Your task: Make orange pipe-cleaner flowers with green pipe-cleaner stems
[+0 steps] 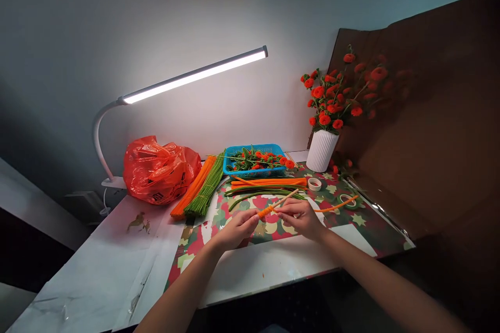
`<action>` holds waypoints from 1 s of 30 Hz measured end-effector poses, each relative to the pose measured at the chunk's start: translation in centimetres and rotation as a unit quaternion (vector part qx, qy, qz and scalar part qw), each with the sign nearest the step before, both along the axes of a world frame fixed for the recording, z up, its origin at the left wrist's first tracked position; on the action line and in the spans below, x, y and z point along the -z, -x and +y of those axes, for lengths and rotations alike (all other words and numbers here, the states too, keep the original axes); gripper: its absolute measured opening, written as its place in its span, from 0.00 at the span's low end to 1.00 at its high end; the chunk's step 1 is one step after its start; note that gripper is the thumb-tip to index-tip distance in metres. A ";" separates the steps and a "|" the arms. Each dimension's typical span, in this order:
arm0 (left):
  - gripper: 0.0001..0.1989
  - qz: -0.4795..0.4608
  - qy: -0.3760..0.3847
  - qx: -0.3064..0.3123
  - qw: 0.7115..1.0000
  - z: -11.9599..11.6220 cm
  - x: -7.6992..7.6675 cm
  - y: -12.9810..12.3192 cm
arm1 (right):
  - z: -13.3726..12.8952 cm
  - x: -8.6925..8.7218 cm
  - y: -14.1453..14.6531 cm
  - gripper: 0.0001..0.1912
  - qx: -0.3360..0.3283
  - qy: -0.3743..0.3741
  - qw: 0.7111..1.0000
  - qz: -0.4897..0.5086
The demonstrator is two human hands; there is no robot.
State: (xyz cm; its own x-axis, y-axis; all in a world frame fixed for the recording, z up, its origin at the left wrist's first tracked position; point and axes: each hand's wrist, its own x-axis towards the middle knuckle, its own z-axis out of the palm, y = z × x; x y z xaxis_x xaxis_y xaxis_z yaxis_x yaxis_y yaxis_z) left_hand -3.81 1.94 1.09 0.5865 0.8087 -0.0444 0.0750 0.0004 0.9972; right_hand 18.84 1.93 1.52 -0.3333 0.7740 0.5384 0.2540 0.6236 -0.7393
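Observation:
My left hand is closed on a thin wooden stick, near the end where an orange pipe cleaner is wound round it in a coil. With fingers pinched, my right hand grips the same pipe cleaner just beside the coil. Its loose tail sticks out to the right past that hand. The stick's bare end points up and away to the right. Behind the hands lie a row of straight orange pipe cleaners and several green pipe cleaners.
A blue basket holds orange flowers with green stems. Bundles of orange and green pipe cleaners lie by a red plastic bag. Tape rolls, a white vase of flowers and a clamp lamp stand around.

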 end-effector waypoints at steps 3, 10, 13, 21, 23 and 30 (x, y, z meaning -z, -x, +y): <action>0.20 -0.024 0.017 0.036 0.999 -0.1 -0.5 0.1 | 0.8 0.1 -0.4 0.18 -0.032 0.132 0.990 0.022; 0.26 0.107 -0.006 0.167 0.980 -0.4 -1.9 0.9 | 2.9 -0.9 -1.6 0.17 -0.181 0.185 0.960 -0.106; 0.27 0.171 -0.036 0.165 0.971 -0.3 -2.2 1.2 | 3.4 -1.7 -1.6 0.16 -0.183 0.186 0.953 -0.153; 0.23 0.229 -0.074 0.048 0.969 -0.1 -1.4 0.9 | 2.0 -1.8 1.0 0.04 0.020 0.050 0.975 -0.217; 0.22 0.224 -0.071 0.023 0.972 -0.2 -1.1 0.7 | 1.5 -0.9 1.6 0.05 0.078 -0.034 0.973 -0.214; 0.24 0.153 -0.075 -0.038 0.985 0.0 -0.6 0.3 | 0.0 1.2 2.2 0.06 0.129 -0.075 0.986 -0.075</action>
State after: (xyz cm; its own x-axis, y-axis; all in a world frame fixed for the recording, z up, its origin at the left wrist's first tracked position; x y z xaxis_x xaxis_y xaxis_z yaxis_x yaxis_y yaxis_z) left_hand -4.09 1.94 1.64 0.5012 0.8610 -0.0869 0.3782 -0.1276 0.9169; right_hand 16.59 1.93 0.34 -0.2206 0.7583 0.6134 0.5181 0.6240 -0.5850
